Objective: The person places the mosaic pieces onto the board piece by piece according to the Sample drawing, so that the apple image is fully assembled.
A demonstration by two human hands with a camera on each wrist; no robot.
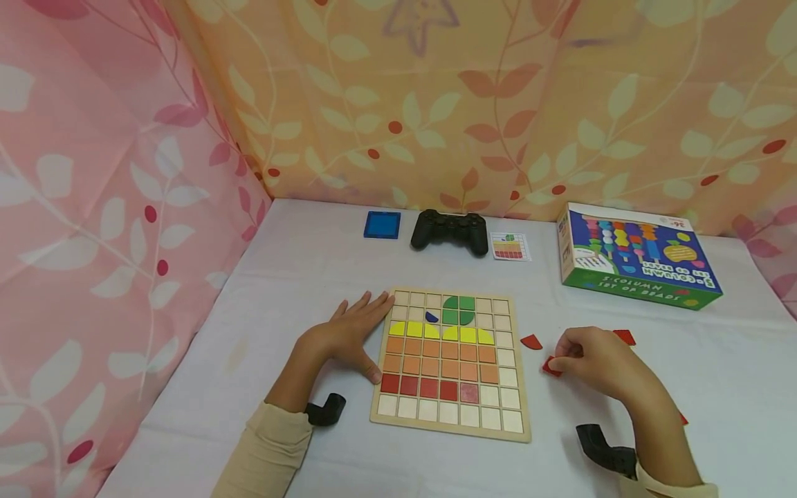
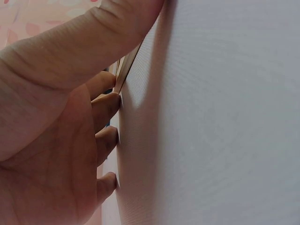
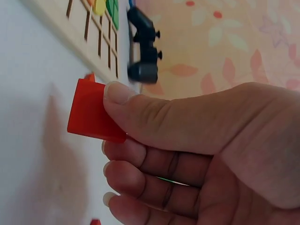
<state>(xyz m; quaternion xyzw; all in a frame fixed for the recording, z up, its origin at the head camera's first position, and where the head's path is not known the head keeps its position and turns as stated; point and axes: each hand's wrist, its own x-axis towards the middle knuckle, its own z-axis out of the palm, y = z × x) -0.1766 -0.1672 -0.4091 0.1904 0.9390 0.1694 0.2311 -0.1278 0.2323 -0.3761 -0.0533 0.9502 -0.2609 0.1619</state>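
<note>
A wooden grid board (image 1: 451,430) lies on the white table, partly filled with colored tiles. Green quarter-round pieces (image 1: 458,310) form a shape at the top, and a dark blue piece (image 1: 432,317) sits beside them. Below run yellow, orange and red rows; the red row (image 1: 428,388) stops short of the right side. My left hand (image 1: 349,339) has its fingers spread along the board's left edge, thumb at the rim. Right of the board, my right hand (image 1: 591,360) pinches a red square tile (image 3: 91,112) between thumb and fingers.
A red quarter-round piece (image 1: 531,342) and another red piece (image 1: 625,337) lie near the right hand. Along the back stand a blue square case (image 1: 382,225), a black game controller (image 1: 450,232), a pattern card (image 1: 510,247) and a bead-set box (image 1: 641,256).
</note>
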